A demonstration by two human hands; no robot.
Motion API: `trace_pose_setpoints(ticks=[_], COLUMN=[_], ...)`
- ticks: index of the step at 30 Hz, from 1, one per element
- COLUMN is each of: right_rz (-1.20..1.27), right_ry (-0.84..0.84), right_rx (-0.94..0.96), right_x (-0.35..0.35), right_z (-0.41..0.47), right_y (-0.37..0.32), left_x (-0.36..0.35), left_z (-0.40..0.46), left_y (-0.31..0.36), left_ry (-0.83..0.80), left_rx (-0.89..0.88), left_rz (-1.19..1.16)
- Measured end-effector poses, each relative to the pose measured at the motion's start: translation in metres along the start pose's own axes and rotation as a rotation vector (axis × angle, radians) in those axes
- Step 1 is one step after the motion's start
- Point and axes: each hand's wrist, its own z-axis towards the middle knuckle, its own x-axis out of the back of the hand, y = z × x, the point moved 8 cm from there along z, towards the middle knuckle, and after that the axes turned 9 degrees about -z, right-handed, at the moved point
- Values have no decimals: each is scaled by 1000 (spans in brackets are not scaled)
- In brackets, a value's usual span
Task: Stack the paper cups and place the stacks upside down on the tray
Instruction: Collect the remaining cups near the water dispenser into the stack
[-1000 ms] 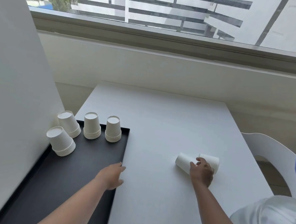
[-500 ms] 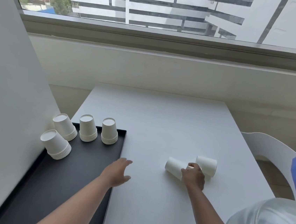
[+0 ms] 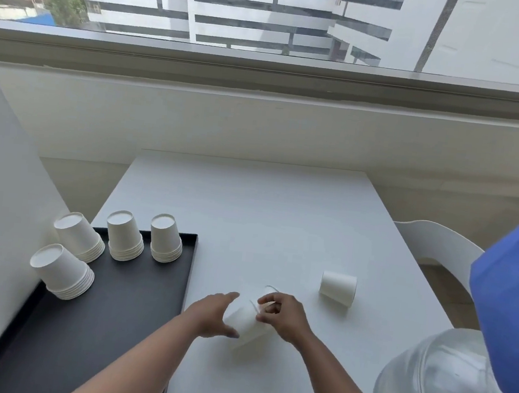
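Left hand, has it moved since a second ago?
Yes. The left hand has gone right, from the black tray's edge onto the white table, and now touches the paper cup.

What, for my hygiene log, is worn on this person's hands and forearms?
Nothing that shows. The left hand and right hand are ungloved; the left forearm and right forearm are bare down to the picture's lower edge: no sleeves, cuffs, watch or bracelet. No ring can be made out, though the fingers are slightly blurred.
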Motion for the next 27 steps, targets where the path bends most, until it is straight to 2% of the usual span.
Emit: trace_pose_setpoints(ticks=[5,9,10,14,17,20,23,25,27], right_rz=[-66,-193,-233,-225,-133,-43,100,215,209], right_ry=[6,364,385,80,68,209,523,638,666], right_rx=[35,13,-7,-48,-16,-10,50,162,331], right_x=[-5,31,34,11,5,25,64,80,85], right_z=[-1,-6,-6,0,-4,-3,-10,-17,-23], right_y=[-9,-8,-4,8,5,-3,-16,-28,-45], left_x=[-13,-20,-22,-31,-34,-25,-10,0,7], left_z=[3,5,5,5,6,7,5,3,3], left_y=[3,7,8,8,7,4,1,0,1], left_ry=[-17,-16,-16,-24,-3,59,147,209,246], left_rx=[16,20,23,46,53,48,37,26,1], left_rz=[36,10,1,1,-6,-105,-306,-451,-613])
